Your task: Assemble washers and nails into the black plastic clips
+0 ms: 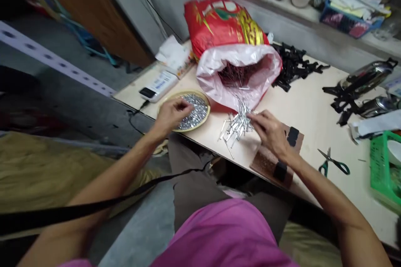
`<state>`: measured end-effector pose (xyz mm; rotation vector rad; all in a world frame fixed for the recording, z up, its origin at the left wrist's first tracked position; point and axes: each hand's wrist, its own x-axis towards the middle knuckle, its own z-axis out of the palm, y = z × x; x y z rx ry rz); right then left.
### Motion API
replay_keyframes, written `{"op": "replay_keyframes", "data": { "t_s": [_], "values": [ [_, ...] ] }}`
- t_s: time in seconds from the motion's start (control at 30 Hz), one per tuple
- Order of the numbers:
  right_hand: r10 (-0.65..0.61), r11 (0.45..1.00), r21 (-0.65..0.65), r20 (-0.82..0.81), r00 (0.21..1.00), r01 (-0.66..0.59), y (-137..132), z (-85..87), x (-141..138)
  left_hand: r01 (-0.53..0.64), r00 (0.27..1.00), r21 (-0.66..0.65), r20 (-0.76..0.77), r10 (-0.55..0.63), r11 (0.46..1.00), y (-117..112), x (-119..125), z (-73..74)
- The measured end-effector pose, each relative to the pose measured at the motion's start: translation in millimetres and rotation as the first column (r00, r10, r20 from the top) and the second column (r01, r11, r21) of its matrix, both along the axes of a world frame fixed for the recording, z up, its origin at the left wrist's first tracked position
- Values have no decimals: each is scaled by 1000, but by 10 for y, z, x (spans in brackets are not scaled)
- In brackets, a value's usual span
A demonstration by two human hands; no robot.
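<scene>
Indoors, two bare hands work at a pale worktop (313,133) around a red sack (225,23) lying on its side, its whitish mouth turned toward the person, who wears a pink top (232,238). Slim metal strips (238,125) spill in a loose heap directly in front of the sack's mouth. The right hand (271,131), to the sack's front right, meets the heap's edge with thumb and fingers drawn close; whether that grip has a strip pinched in it cannot be told. The left hand (171,112) hovers over a yellow bowl (208,111) of small shiny metal pieces (197,110), left of the sack's mouth, its fingers curled; how tightly that grip closes, or on what, cannot be told. A white device (161,85) lies farther to the sack's left. Black parts (290,66) are piled to its right, a brown board (266,160) lies to its front right, and green-handled scissors (333,162) rest well to its right.
</scene>
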<state>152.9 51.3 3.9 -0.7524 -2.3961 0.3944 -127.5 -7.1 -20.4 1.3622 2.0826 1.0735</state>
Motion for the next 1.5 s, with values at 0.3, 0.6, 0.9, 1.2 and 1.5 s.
{"op": "replay_keyframes", "data": {
  "t_s": [0.3,0.6,0.9,1.2,1.5],
  "values": [
    [13,997,-80,-20,1000,-14,-336,-136,-426,-34,689,137,721,-76,990,-155,753,135],
    [-50,994,-93,24,998,52,-333,-161,-363,-44,626,160,773,-98,986,-153,894,115],
    [-106,986,-117,93,990,116,-390,-100,-279,37,566,135,814,-132,990,-94,907,107],
    [-313,946,151,199,929,287,-477,-171,-114,90,625,79,772,-118,993,-38,1061,43],
    [-414,874,330,124,902,356,-509,-184,97,188,692,135,685,-229,973,-27,1313,107]
  ]
}}
